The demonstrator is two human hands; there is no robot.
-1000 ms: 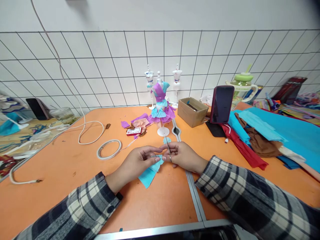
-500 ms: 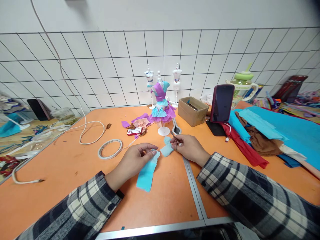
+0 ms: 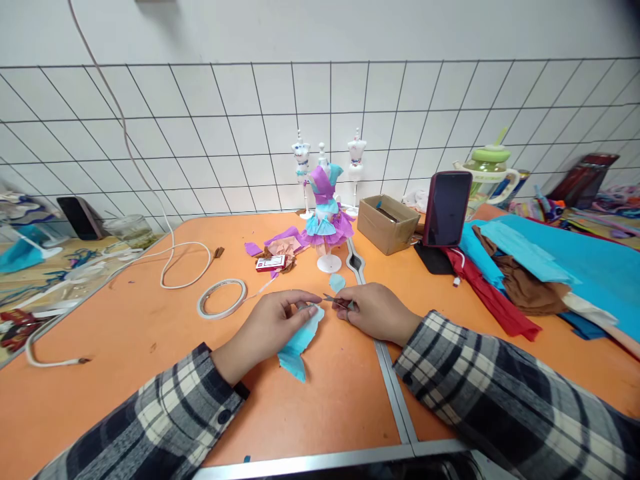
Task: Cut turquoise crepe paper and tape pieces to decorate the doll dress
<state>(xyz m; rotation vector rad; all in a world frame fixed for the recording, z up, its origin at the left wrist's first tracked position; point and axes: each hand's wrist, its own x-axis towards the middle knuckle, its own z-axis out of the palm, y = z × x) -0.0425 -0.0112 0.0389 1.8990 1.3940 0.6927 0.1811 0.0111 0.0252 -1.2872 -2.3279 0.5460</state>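
Note:
My left hand (image 3: 280, 321) pinches the upper end of a light blue crepe paper strip (image 3: 301, 343), whose lower end hangs creased and twisted. In my right hand (image 3: 373, 310) is a small pair of scissors (image 3: 330, 298), its blades pointing left at the paper's top edge by my left fingertips. Whether the blades touch the paper I cannot tell. Just beyond my right hand lies a blue paper scrap (image 3: 337, 283). Behind it stands a small dress form (image 3: 326, 200) in a purple and blue paper dress.
A tape roll (image 3: 221, 299), a small red-and-white box (image 3: 271, 263) and purple paper scraps (image 3: 287, 237) lie to the left. Two white dress forms (image 3: 357, 163) stand at the back. To the right are a cardboard box (image 3: 387, 225), a propped phone (image 3: 447, 208) and folded coloured papers (image 3: 530, 280).
My right hand has come nearer and turned the scissors toward the strip, now covering one of the blue scraps. The strip's lower end has folded and twisted. My left hand has barely moved.

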